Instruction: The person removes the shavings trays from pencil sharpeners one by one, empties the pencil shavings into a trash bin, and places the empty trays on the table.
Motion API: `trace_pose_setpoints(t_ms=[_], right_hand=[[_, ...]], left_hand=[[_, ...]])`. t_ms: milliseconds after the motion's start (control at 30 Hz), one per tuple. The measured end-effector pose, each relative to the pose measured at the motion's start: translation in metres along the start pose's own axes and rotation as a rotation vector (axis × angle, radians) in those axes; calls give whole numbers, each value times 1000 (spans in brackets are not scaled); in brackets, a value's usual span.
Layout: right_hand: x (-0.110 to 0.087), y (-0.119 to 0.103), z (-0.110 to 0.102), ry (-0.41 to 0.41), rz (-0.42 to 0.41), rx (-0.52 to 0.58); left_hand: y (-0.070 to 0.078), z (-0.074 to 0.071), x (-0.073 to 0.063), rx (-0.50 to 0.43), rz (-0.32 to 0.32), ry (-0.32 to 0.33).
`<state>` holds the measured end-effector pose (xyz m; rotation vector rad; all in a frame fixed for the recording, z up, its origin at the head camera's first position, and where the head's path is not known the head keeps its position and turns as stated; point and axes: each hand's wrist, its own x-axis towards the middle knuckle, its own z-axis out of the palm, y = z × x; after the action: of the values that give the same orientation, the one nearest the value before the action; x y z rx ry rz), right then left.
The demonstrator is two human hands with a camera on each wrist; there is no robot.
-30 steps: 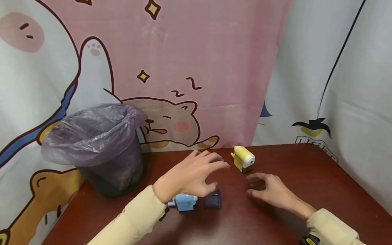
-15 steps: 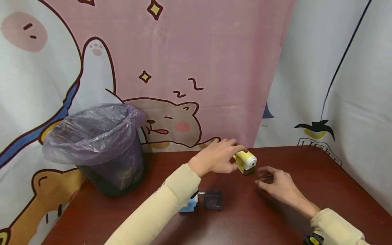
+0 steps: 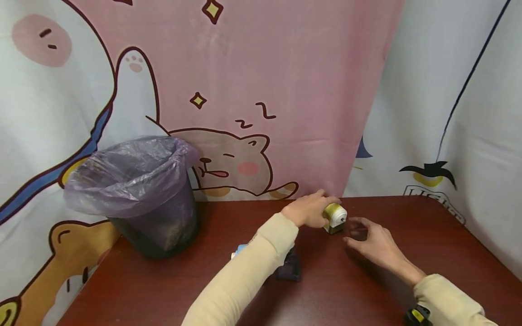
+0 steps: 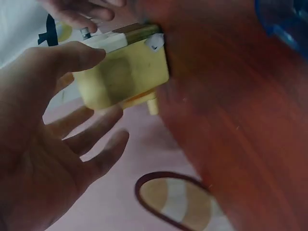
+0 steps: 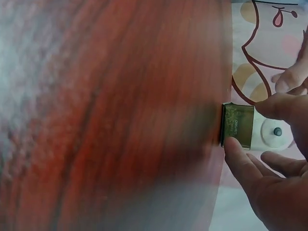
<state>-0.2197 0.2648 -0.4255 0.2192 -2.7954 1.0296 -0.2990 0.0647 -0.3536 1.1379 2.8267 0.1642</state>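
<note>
A yellow hand-crank pencil sharpener (image 3: 337, 214) stands near the table's back edge, its white round front facing right. My left hand (image 3: 311, 208) reaches round it from the left, fingers over its top and thumb along its near side. In the left wrist view the thumb overlaps the sharpener's yellow side (image 4: 137, 72). My right hand (image 3: 377, 242) is just right of it, thumb and fingers spread apart in a C shape. The right wrist view shows the see-through shavings drawer (image 5: 239, 126) beside the right hand's fingertips. Left forearm and sleeve partly hide a blue pencil sharpener (image 3: 239, 249).
A dark see-through drawer (image 3: 288, 268) lies on the brown table (image 3: 346, 290) beside the left sleeve. A mesh bin (image 3: 173, 226) with a purple bag liner stands at the left. Printed cloth (image 3: 310, 90) hangs behind the table.
My left hand has moved right and away from me, from above the blue sharpener to the yellow one. My right hand has shifted slightly toward the yellow sharpener, which stays in place.
</note>
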Motion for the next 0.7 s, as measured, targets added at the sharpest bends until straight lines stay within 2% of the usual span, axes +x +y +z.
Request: trace_pose_setpoints(t_ms=[133,267,367,433,533,700], right_hand=[[4,-1,-1,-8,-20,-11],[8,1,-1,-21,-35,-6],[10,4,-1,-36,-32,7],[11,6,-1,-43,-27,15],[13,8,-1,-56,-24,28],[16,7,-2,-79,-39,61]], left_hand=[[-2,3,2,-39,-49,17],[2,5,3,74,-120,65],[5,7,2,161,-185,79],[6,9,2,185,-205,84],[7,13,1,174,-193,89],[6,17,5,76,-81,74]])
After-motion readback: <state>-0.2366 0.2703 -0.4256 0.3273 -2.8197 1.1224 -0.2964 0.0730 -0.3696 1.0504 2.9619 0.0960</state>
